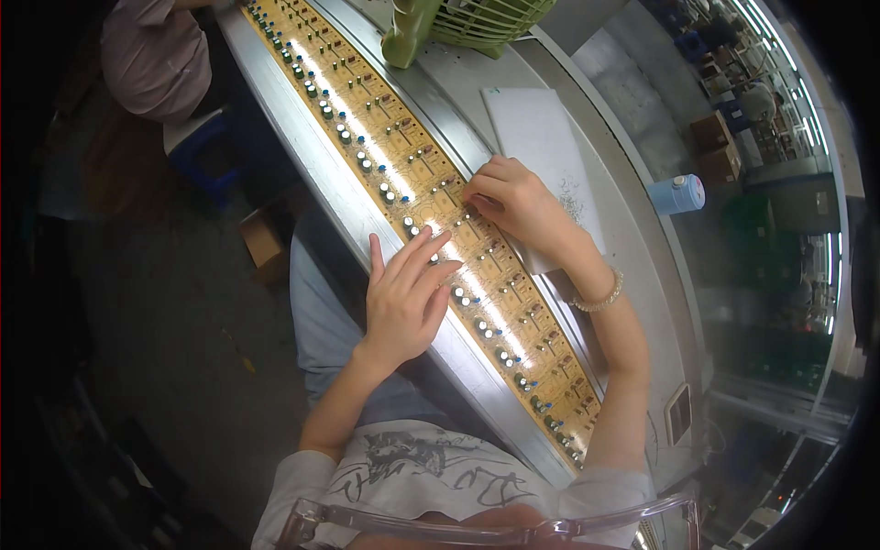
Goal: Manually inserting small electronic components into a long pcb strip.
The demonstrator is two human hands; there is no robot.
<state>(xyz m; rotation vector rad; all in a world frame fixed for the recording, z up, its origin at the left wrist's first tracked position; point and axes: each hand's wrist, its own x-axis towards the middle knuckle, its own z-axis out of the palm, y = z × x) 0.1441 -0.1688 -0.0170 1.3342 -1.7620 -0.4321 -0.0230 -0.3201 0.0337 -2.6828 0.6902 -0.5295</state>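
Step looked like hand-fitting comps [388,193] on the long PCB strip [428,202], lying btwn metal rails [325,151] under both hands. L hand [403,298] was spread w/ nothing visibly gripped; R hand [522,202] had fingers bunched at the board, couldn't tell if holding a part. Next move prob. called for precise R fingertip placement.

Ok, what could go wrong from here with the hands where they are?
1. The left hand is spread over the circuit boards, near white-topped components; pressing down might tilt one.
2. The fingers of the right hand partly hide the board beneath, so a part knocked askew could go unnoticed.
3. Small loose parts lie on the white sheet close to that wrist; a sideways sweep may scatter them.
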